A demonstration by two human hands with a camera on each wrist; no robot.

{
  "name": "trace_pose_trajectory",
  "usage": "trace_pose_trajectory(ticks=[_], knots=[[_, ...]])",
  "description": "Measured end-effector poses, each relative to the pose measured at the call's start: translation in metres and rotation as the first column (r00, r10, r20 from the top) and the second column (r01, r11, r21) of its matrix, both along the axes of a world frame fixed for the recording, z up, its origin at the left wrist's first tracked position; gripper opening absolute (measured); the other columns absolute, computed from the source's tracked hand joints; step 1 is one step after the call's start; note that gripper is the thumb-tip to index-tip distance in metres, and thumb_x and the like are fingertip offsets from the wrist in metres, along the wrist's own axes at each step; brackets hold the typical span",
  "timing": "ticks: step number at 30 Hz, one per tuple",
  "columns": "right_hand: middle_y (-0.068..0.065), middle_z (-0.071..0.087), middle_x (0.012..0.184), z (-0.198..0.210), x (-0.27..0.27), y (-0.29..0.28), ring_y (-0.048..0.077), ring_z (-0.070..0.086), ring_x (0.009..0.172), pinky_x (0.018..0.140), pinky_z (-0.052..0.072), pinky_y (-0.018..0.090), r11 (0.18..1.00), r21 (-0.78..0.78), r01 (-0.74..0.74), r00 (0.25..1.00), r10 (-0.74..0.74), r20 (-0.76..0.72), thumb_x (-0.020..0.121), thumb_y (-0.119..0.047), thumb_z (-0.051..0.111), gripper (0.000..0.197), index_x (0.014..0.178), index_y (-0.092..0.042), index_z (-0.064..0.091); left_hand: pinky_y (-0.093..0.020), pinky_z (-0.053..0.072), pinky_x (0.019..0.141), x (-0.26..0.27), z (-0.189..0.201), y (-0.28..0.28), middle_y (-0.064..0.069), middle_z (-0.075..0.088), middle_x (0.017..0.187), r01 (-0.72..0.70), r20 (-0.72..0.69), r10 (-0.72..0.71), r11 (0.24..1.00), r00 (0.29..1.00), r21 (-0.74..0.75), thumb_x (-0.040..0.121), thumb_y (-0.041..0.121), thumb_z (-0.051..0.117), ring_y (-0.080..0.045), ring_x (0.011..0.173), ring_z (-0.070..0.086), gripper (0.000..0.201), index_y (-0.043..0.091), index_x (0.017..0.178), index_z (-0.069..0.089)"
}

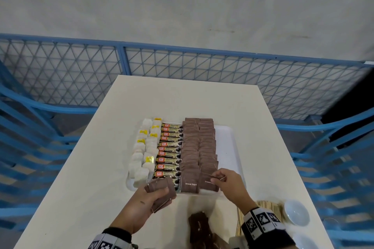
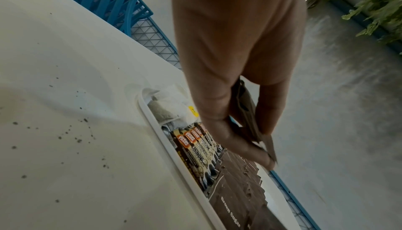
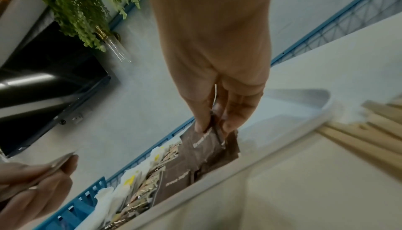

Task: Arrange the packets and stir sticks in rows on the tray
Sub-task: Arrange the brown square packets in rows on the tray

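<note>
left hand grips a brown packet stack – right hand pinches one packet at the tray's near edge.

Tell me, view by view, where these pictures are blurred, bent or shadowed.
Head view: sharp at the tray, though the wide lens bows the blue fence. Left wrist view: the left hand is soft, the floor beyond it smeared, and a grey shadow lies on the table. Right wrist view: the stir sticks and near tray rim are blurred; the right hand is sharper.

Left hand with brown packets in its grip, above tray.
</note>
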State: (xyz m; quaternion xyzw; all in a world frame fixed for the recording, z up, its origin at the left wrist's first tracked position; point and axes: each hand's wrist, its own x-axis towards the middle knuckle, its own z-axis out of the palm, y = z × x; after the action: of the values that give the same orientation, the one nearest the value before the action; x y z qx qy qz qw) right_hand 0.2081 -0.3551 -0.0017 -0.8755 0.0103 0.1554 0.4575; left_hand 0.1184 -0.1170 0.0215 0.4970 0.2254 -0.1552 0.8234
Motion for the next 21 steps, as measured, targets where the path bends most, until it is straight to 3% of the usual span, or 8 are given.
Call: trace_pose_trajectory(ticks=[3,8,11,13,16,18,21], knots=[[-0.006,0.055,0.071,-0.008,0.001,0.0,0.007,0.051,0.063,0.052,0.041,0.007,0.998,-0.057,0.011,1.0,-0.01,0.011,0.08,-0.007,0.069,0.015,0.074,-0.018,0.06,-0.029,0.058,0.065,0.001,0.001,-0.002,-0.016,0.072,0.094,0.03,0.049,-0.033,0.998,0.998,0.05,0.064,0.003,0.073,-0.024,0.079,0.07,0.048,-0.002,0.111,0.062],[-0.008,0.048,0.079,-0.021,0.003,0.006,0.005,0.046,0.07,0.06,0.036,0.013,0.973,-0.23,-0.011,0.996,0.031,0.083,0.078,-0.017,0.071,0.033,0.066,-0.032,0.044,-0.026,0.054,0.068,0.002,0.002,-0.002,-0.016,0.071,0.104,0.064,0.077,-0.075,0.99,0.994,0.129,0.047,0.026,0.083,-0.022,0.089,0.068,0.069,0.004,0.111,0.066],[-0.007,0.044,0.087,-0.019,-0.001,0.009,0.014,0.048,0.084,0.067,0.041,0.02,0.942,-0.337,0.004,0.982,0.061,0.181,0.076,-0.02,0.07,0.024,0.078,-0.025,0.047,-0.032,0.054,0.077,0.003,0.001,0.0,-0.016,0.071,0.105,0.06,0.098,-0.078,0.983,0.992,0.171,0.048,0.031,0.084,-0.027,0.094,0.068,0.07,0.005,0.11,0.066],[-0.006,0.042,0.086,-0.014,-0.005,0.016,0.016,0.047,0.083,0.07,0.041,0.024,0.927,-0.374,0.025,0.956,0.087,0.279,0.076,-0.024,0.07,0.019,0.084,-0.019,0.053,-0.037,0.053,0.085,0.004,0.0,0.0,-0.016,0.071,0.106,0.051,0.117,-0.074,0.981,0.99,0.186,0.049,0.032,0.084,-0.031,0.1,0.066,0.068,0.006,0.109,0.067],[-0.011,0.044,0.076,0.012,-0.015,0.034,0.004,0.044,0.072,0.065,0.034,0.013,0.974,-0.208,-0.092,0.944,0.151,0.292,0.086,-0.033,0.062,0.016,0.077,-0.024,0.053,-0.035,0.055,0.079,0.005,0.0,-0.002,-0.018,0.071,0.104,0.016,0.127,-0.038,0.986,0.991,0.168,0.048,0.03,0.084,-0.031,0.096,0.067,0.067,0.005,0.107,0.067],[-0.014,0.047,0.07,0.034,-0.024,0.047,-0.003,0.046,0.064,0.061,0.035,0.009,0.968,-0.02,-0.251,0.959,0.251,0.13,0.091,-0.038,0.054,0.019,0.073,-0.03,0.051,-0.03,0.055,0.074,0.006,0.001,-0.005,-0.019,0.07,0.104,0.014,0.138,-0.034,0.99,0.99,0.14,0.05,0.027,0.084,-0.029,0.094,0.067,0.066,0.002,0.108,0.067],[-0.014,0.057,0.068,0.046,-0.03,0.059,-0.011,0.052,0.061,0.062,0.039,0.007,0.92,0.226,-0.321,0.94,0.339,-0.046,0.088,-0.034,0.059,0.01,0.083,-0.025,0.059,-0.03,0.056,0.077,0.006,0.002,-0.009,-0.02,0.069,0.107,0.045,0.148,-0.06,0.993,0.987,0.106,0.062,0.023,0.082,-0.031,0.099,0.066,0.057,0.002,0.112,0.065]])
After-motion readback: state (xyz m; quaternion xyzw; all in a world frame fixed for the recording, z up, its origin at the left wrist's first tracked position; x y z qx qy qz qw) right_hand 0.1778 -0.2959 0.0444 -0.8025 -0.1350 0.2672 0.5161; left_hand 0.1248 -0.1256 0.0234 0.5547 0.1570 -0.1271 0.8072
